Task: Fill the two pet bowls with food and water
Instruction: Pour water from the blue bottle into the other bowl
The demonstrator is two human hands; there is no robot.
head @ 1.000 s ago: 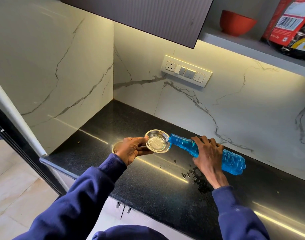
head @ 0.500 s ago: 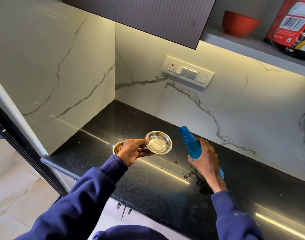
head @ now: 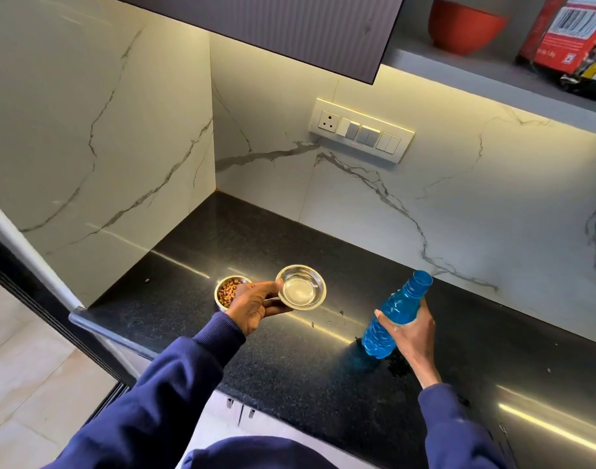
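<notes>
Head view, frame centre: steel water bowl [head: 301, 288], shallow clear water inside, pinched at its rim by left hand [head: 256, 304]. Food bowl [head: 229, 292] just left of it on black counter [head: 201, 292], holding kibble. Lower right: blue bottle [head: 396, 314], uncapped, near upright, base on counter, right hand [head: 413, 328] wrapped round it. Judged nearly done; bowl to set down.

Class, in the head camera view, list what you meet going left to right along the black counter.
Bowl of kibble → left hand → steel bowl of water → blue bottle → right hand.
</notes>
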